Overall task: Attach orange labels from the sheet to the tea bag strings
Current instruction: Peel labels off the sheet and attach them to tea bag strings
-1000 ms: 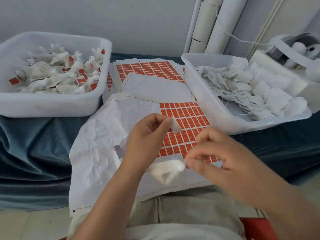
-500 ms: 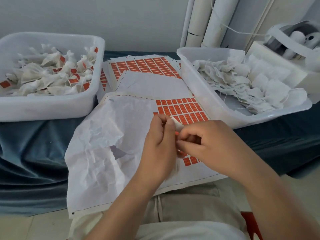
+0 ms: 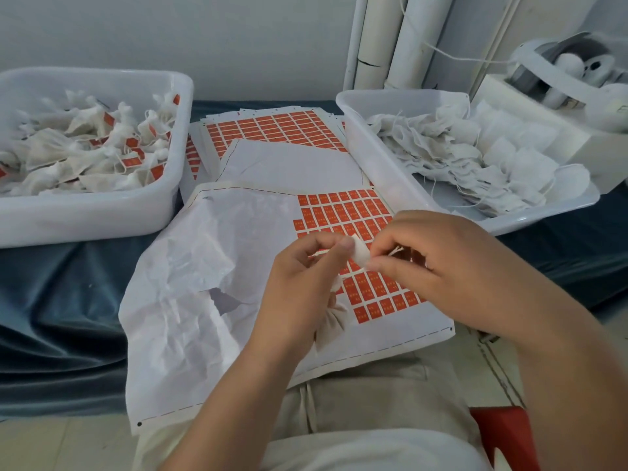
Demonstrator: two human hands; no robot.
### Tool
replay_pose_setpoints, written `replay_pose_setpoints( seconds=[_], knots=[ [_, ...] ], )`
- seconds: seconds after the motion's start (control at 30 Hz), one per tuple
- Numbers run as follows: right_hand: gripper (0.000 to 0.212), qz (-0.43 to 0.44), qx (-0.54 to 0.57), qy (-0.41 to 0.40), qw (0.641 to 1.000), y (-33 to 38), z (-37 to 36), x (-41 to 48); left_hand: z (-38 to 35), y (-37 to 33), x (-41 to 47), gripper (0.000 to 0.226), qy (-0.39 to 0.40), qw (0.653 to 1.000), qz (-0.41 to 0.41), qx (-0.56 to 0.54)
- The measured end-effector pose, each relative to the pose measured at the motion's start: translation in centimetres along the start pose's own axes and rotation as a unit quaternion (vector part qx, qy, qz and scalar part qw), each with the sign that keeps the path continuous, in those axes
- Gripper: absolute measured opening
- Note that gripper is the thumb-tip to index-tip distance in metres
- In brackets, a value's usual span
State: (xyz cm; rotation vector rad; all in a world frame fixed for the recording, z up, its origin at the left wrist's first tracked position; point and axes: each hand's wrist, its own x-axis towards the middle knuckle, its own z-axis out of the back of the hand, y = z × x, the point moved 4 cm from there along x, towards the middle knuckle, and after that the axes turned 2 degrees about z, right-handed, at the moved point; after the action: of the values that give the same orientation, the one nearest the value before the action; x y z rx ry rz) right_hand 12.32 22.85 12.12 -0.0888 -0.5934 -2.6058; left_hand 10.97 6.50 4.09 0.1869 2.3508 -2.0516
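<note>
My left hand [image 3: 302, 283] and my right hand [image 3: 441, 263] meet above the label sheet [image 3: 238, 239] on my lap. Both pinch a small folded label [image 3: 361, 255], which shows its white side. Thin white string [image 3: 397, 250] runs from the label into my right hand's fingers. A white tea bag [image 3: 331, 321] hangs below my left hand, partly hidden by it. Rows of orange labels [image 3: 350, 212] remain on the sheet's right part. The sheet's left part is bare, crumpled backing.
A white tub [image 3: 85, 215] at the left holds tea bags with orange labels. A white tub [image 3: 373, 158] at the right holds plain tea bags with loose strings. More label sheets [image 3: 272, 130] lie between the tubs. A red stool [image 3: 503, 433] shows at the lower right.
My hands were apart, the right one holding the tea bag low. They have come together at the label, and the tea bag now hangs under my left hand.
</note>
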Motion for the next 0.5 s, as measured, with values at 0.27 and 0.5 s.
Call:
replay_pose_setpoints(
  seconds=[0.27, 0.5],
  knots=[
    [0.013, 0.033, -0.055, -0.018, 0.998, -0.3, -0.4, 0.5, -0.4, -0.1, -0.2, 0.022, 0.000, 1.000, -0.012, 0.011],
    [0.015, 0.011, -0.054, -0.020, 0.998, -1.5, -1.0, 0.9, -0.3, -0.1, -0.1, 0.019, 0.000, 0.999, -0.031, 0.044]
  ],
)
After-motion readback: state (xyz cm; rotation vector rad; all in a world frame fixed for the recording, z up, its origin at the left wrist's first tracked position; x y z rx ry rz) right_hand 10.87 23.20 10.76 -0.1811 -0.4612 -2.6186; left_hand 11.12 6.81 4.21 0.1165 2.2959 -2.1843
